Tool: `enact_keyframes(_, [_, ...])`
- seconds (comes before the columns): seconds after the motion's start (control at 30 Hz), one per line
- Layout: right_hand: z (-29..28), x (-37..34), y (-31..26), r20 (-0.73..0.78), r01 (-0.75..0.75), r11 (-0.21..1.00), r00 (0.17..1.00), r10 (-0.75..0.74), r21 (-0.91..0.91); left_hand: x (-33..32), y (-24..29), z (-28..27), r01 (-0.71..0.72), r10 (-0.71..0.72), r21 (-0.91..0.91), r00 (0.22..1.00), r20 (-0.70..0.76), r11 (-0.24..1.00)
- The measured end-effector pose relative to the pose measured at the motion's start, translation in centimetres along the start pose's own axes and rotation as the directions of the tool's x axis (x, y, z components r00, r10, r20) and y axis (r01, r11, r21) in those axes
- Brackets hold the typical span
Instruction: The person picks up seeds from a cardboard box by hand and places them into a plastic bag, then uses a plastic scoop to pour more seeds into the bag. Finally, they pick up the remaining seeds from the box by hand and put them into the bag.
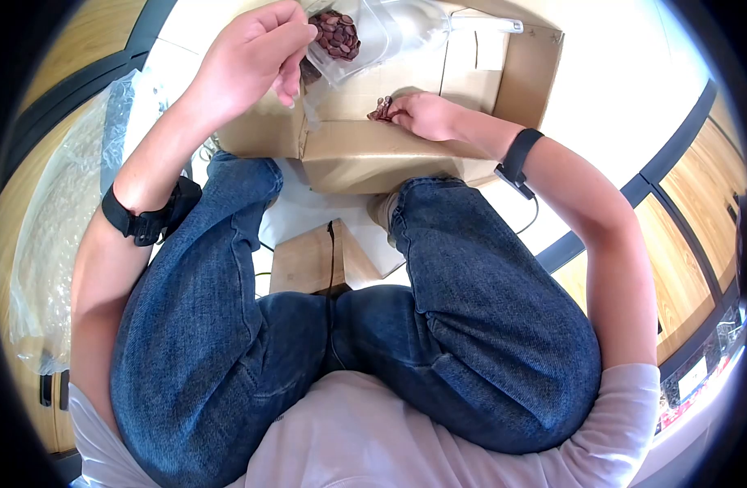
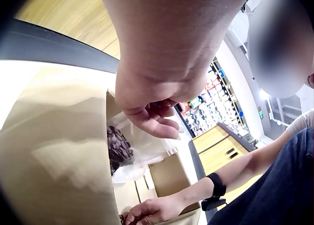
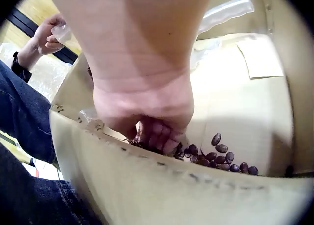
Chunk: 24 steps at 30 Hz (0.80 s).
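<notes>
Inside a cardboard box (image 1: 536,77), the right hand (image 1: 426,115) curls its fingers around some dark red seeds (image 1: 380,109) by the near wall. More loose seeds (image 3: 228,158) lie along that wall in the right wrist view. The left hand (image 1: 264,53) is raised at the box's left side, thumb and fingers pinching a piece of clear plastic (image 3: 62,33). Beside its fingertips, a clear plastic bag (image 1: 375,41) holds a clump of dark red seeds (image 1: 335,35). How the pinched plastic joins the bag cannot be told.
A clear handle (image 1: 487,25) extends rightward over the box. Bubble wrap (image 1: 64,236) lies at the left. A wooden block (image 1: 304,259) stands between the person's legs, below the box. Wooden cabinets (image 1: 674,276) line the right side.
</notes>
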State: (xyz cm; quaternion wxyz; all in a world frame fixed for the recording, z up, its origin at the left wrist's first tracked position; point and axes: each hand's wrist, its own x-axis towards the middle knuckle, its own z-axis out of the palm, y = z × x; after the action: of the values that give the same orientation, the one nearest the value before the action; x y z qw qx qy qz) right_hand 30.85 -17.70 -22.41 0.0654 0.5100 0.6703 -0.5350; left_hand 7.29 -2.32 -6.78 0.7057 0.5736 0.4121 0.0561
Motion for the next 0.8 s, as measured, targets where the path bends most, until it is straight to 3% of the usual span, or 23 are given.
enact_keyframes(0.23, [-0.7,0.7,-0.5,0.018,-0.068,0.993,0.998,0.066,0.097,0.2,0.1,0.1,0.023,-0.023,-0.013,1.000,-0.005,1.000])
enact_keyframes(0.43, [-1.5,1.3,0.1,0.095,-0.019,0.984,0.995,0.002,0.178,0.2,0.1,0.3,0.022,-0.022,-0.014,1.000,-0.005,1.000])
enact_keyframes(0.5, [-3.1,0.8,-0.8,0.256,-0.178,0.940,0.961,0.103,0.292,0.1,0.1,0.4,0.021,-0.021,-0.009,1.000,-0.009,1.000])
enact_keyframes(0.53, [-3.5,0.8,-0.9,0.254,-0.178,0.939,0.962,0.103,0.294,0.1,0.0,0.3,0.020,-0.020,-0.011,1.000,-0.007,1.000])
enact_keyframes(0.6, [-3.8,0.6,-0.5,0.383,-0.316,0.831,0.914,0.137,0.458,0.1,-0.1,0.4,0.020,-0.021,-0.012,1.000,-0.002,1.000])
enact_keyframes(0.63, [-3.8,0.5,-0.2,0.381,-0.315,0.831,0.914,0.137,0.459,0.1,-0.1,0.4,0.022,-0.022,-0.019,1.000,0.002,1.000])
enact_keyframes(0.7, [-3.9,-0.1,0.4,0.477,-0.436,0.561,0.875,0.082,0.704,0.1,-0.2,0.4,0.022,-0.022,-0.024,1.000,0.007,0.999])
enact_keyframes(0.8, [-4.4,-1.5,1.1,0.490,-0.450,0.457,0.871,0.035,0.767,0.2,-0.3,0.5,0.009,-0.008,-0.007,1.000,0.018,1.000])
